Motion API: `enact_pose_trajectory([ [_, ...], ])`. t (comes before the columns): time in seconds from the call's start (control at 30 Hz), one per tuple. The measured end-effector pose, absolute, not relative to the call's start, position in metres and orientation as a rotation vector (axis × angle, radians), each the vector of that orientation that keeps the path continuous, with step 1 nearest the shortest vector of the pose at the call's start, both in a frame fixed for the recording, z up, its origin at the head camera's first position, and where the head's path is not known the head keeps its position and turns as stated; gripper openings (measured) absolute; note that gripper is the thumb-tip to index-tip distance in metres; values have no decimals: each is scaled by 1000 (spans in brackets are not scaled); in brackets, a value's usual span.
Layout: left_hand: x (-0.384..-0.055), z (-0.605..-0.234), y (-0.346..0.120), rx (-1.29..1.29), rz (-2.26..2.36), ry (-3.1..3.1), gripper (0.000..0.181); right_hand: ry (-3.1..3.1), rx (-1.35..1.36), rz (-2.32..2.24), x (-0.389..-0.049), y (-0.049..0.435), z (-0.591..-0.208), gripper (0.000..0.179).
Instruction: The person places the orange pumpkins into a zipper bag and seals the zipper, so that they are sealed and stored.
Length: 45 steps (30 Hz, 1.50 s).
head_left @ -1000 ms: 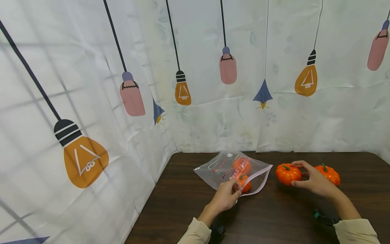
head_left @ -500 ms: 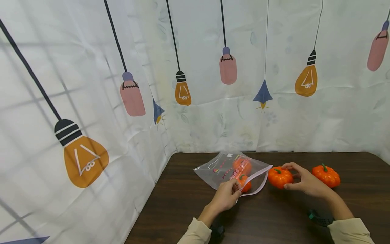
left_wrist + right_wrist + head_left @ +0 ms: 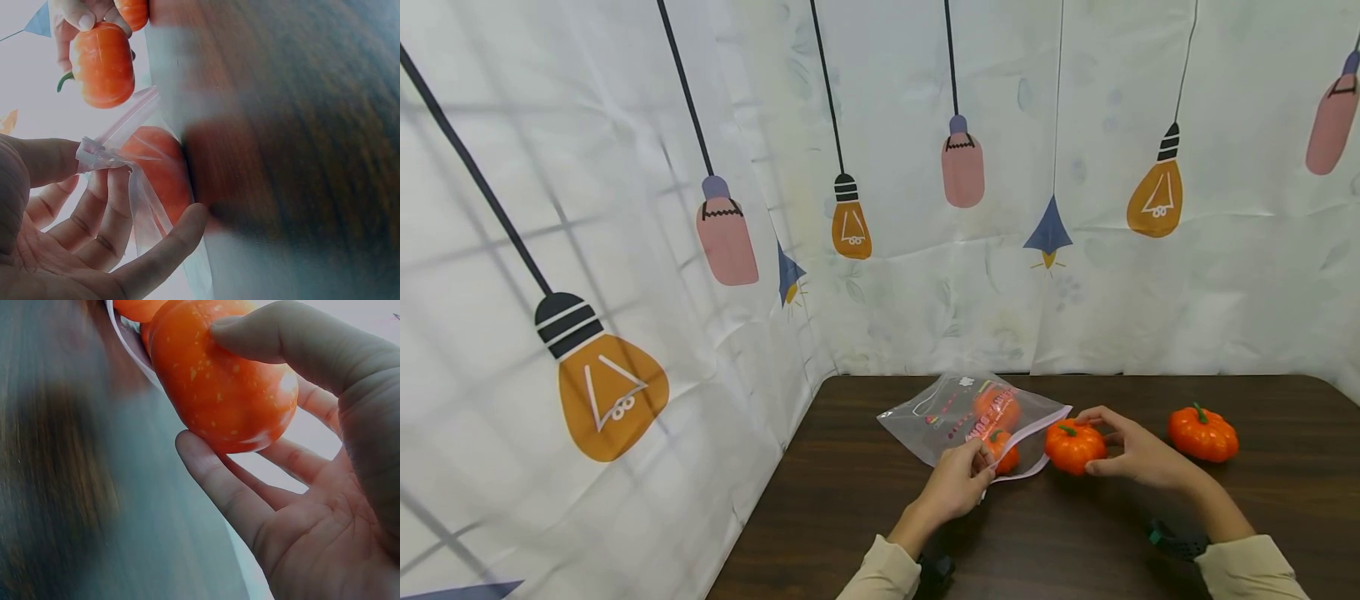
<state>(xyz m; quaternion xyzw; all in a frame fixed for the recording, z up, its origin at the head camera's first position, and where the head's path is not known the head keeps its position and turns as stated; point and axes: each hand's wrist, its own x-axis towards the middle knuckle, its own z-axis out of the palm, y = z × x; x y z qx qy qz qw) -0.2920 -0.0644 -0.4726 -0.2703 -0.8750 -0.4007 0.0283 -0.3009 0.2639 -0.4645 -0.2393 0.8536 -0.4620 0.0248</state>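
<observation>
A clear zip bag (image 3: 951, 414) with pink print lies on the table, its pale-rimmed mouth facing right. Inside it are two orange toy pumpkins; the nearer bagged pumpkin (image 3: 164, 175) shows through the plastic. My left hand (image 3: 955, 483) pinches the near edge of the bag's mouth between thumb and fingers. In my right hand (image 3: 1138, 450) is another orange pumpkin (image 3: 1073, 447) with a green stem, gripped from the right side, right at the bag's opening. Pale flecks mark that pumpkin's skin in the right wrist view, where the thumb lies across it.
One more orange pumpkin (image 3: 1202, 433) sits on the dark wooden table (image 3: 1075, 550), to the right of my right hand. White cloth printed with hanging lamps (image 3: 887, 317) stands behind and to the left of the table.
My right hand has carried the gripped pumpkin leftward to the bag's mouth, away from the pumpkin on the right. My left hand and the bag have stayed in place.
</observation>
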Motion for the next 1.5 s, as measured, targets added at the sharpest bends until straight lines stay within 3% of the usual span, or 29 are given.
enact_pose_trajectory([
  [0.97,-291,-471,-65,-835,-1277,-2673,7,2675,-776,-1378,-303,229,-474,62],
  [1.5,-289,-469,-64,-830,-1330,-2656,7,2722,-686,-1381,-300,213,-480,72],
])
